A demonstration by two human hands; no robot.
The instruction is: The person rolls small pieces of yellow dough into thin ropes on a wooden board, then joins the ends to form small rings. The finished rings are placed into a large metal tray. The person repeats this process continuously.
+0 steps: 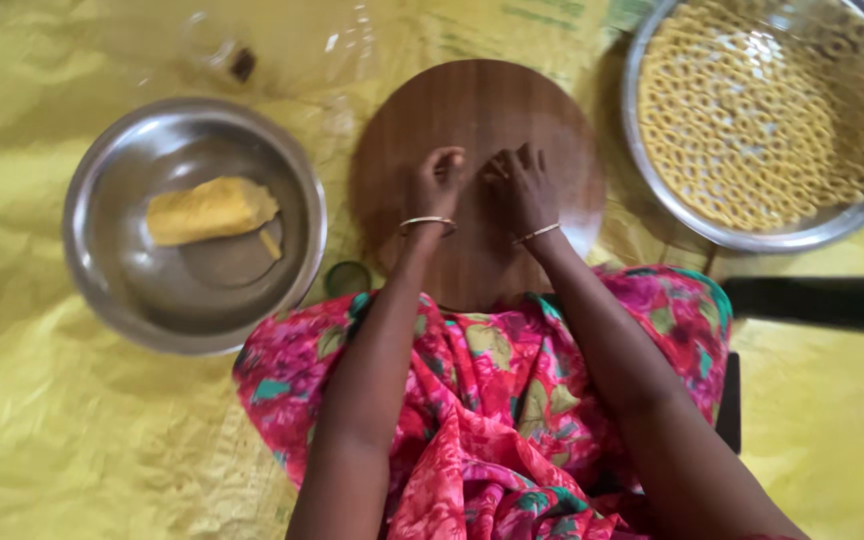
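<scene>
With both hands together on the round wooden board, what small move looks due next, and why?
Probably closing the piece into a ring. The left hand and right hand meet fingertip to fingertip over the wooden board, apparently pinching something small. The tray holds many finished rings; the dough block waits in the bowl.

**Packaging check — one item**

Clear plastic bag [282, 45] lies crumpled at top centre-left on the yellow sheet [72, 430], see-through with glare spots — small dark brown bit inside. No labels, signs or screens in view.
</scene>
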